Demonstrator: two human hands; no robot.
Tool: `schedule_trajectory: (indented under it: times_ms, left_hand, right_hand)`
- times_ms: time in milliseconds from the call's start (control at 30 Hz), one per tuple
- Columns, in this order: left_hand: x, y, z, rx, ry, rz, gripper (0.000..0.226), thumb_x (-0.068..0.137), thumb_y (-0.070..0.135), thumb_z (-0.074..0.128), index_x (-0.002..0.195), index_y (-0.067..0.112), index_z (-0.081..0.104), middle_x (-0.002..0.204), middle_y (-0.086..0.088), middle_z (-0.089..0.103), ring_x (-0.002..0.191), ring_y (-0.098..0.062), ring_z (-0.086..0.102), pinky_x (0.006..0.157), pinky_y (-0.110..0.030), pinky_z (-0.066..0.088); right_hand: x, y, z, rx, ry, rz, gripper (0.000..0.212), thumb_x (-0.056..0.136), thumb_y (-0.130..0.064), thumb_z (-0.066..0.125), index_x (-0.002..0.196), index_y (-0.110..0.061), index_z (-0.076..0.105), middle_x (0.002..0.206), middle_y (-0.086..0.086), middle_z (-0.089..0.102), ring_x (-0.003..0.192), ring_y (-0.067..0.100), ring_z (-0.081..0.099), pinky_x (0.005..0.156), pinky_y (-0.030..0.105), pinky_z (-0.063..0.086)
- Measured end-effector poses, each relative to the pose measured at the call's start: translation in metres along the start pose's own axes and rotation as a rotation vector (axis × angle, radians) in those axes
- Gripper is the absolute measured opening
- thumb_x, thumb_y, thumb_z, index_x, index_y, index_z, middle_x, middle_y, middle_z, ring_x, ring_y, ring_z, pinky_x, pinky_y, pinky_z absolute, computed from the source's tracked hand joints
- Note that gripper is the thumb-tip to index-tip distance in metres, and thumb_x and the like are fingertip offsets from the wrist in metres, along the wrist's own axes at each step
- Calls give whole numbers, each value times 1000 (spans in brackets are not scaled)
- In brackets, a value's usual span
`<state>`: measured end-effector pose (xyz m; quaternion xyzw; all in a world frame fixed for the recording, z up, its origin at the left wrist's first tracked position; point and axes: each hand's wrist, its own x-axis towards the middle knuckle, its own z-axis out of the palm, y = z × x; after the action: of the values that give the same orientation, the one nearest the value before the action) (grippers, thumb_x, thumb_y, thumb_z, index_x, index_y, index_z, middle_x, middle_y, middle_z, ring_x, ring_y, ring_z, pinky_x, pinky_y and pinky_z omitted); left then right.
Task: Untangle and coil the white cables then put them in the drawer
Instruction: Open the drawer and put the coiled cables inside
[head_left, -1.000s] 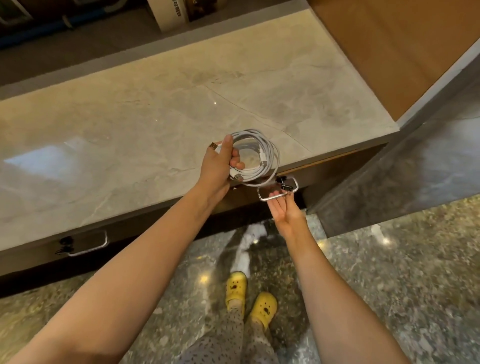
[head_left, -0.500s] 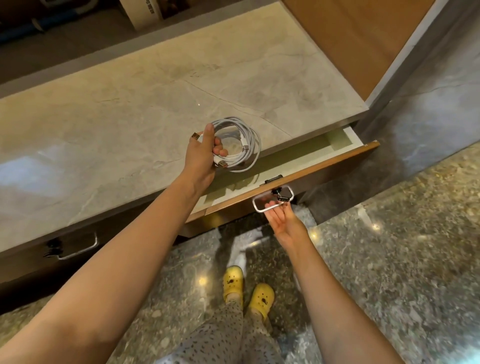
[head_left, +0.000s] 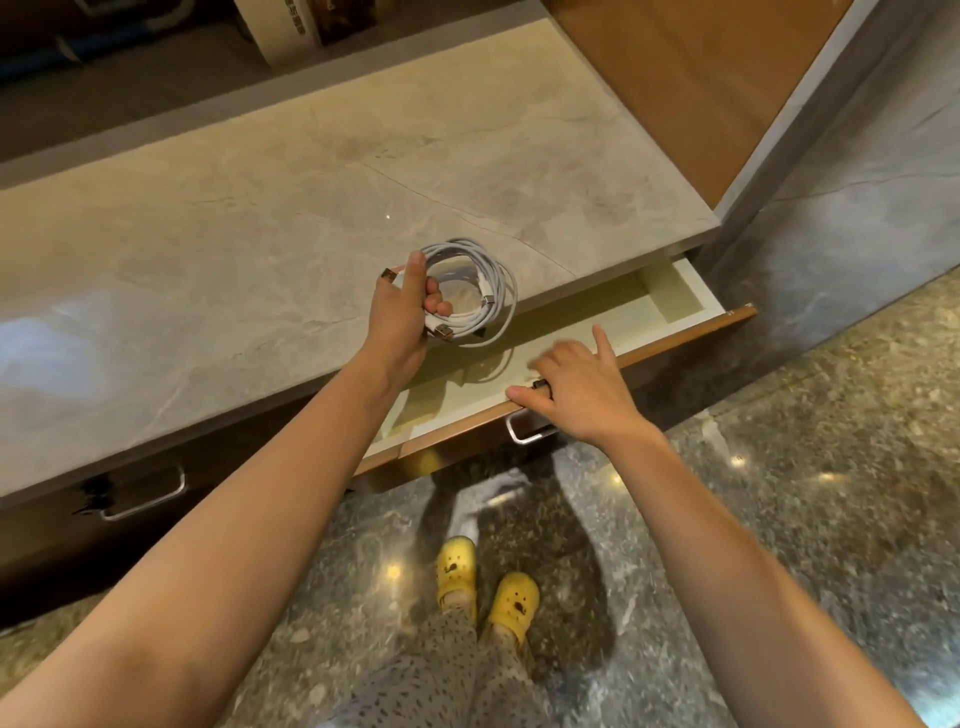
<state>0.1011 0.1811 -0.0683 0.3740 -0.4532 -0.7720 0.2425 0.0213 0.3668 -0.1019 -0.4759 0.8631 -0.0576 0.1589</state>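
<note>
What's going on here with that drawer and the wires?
A person is tidying up. Their left hand grips a coiled bundle of white cables above the edge of the counter, partly over the open drawer. Their right hand rests on the drawer's front edge, fingers spread. The cables are not yet inside.

We counted one coil of white cables (head_left: 483, 291), one open drawer (head_left: 597, 322), one desk (head_left: 260, 234), two drawer handles (head_left: 527, 435) (head_left: 145, 496), two yellow clogs (head_left: 456, 569) (head_left: 515, 603), and two hands: the left hand (head_left: 400, 317) and the right hand (head_left: 582, 389).
</note>
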Motion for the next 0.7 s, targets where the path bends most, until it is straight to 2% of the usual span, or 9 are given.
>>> schedule_trajectory:
  times_ms: [67,133,200,267,367,433,533,633,700]
  left_hand:
    - [0,0,-1,7,-32,17,22,99,27,42,97,10,56,60,1,43,45,-5,43,50,-19,43]
    - [-3,-2,-4,38,-63,28,22,99,26,42,93,8,54,60,0,43,45,-6,42,50,-19,43]
    - [-12,-9,-10,82,-94,37,23,99,26,43,91,5,51,58,1,44,45,-7,44,49,-20,44]
    - [-24,-19,-16,77,-111,32,21,98,25,45,102,4,47,63,-1,45,46,-6,44,48,-19,44]
    - [-42,-29,-21,110,-109,61,31,96,28,49,113,4,42,69,-2,45,48,-7,42,49,-20,43]
    - [-53,-33,-22,256,-128,117,29,94,32,50,106,7,42,67,1,48,49,-8,44,54,-26,43]
    - [-61,-49,-19,427,-148,131,18,97,27,46,96,10,42,62,0,48,48,-9,46,56,-31,42]
    - [-52,-74,-14,494,-94,30,19,97,27,48,95,9,42,60,-1,48,51,-13,48,60,-35,43]
    - [-42,-91,-9,545,-58,-80,24,96,30,48,103,7,43,62,-3,50,54,-16,48,66,-39,44]
  right_hand:
    - [0,-1,3,-37,24,-2,65,88,-67,26,108,-19,65,107,1,65,111,21,53,111,41,19]
    - [-5,-1,3,-31,60,-4,61,88,-66,30,101,-18,65,98,0,65,101,22,55,97,37,29]
    - [-11,0,3,-30,75,-11,60,88,-66,31,98,-17,64,95,0,64,96,21,54,91,36,30]
    - [-20,1,5,-29,72,-11,62,86,-67,29,95,-17,64,93,0,63,94,20,53,88,36,30]
    - [-33,5,14,-26,84,-5,65,83,-70,29,94,-17,64,90,-2,64,92,20,55,87,34,29]
    - [-43,8,22,-44,150,-20,69,80,-73,25,87,-17,65,84,-2,65,86,20,57,82,32,27]
    - [-56,10,31,-17,189,-21,69,79,-73,28,83,-16,65,80,-3,64,80,19,58,80,31,27]
    - [-68,11,35,16,212,-13,67,79,-74,29,85,-16,61,81,-4,62,80,18,57,82,31,32]
    - [-72,11,33,15,180,-1,67,78,-75,28,88,-17,59,83,-5,61,81,17,56,85,32,35]
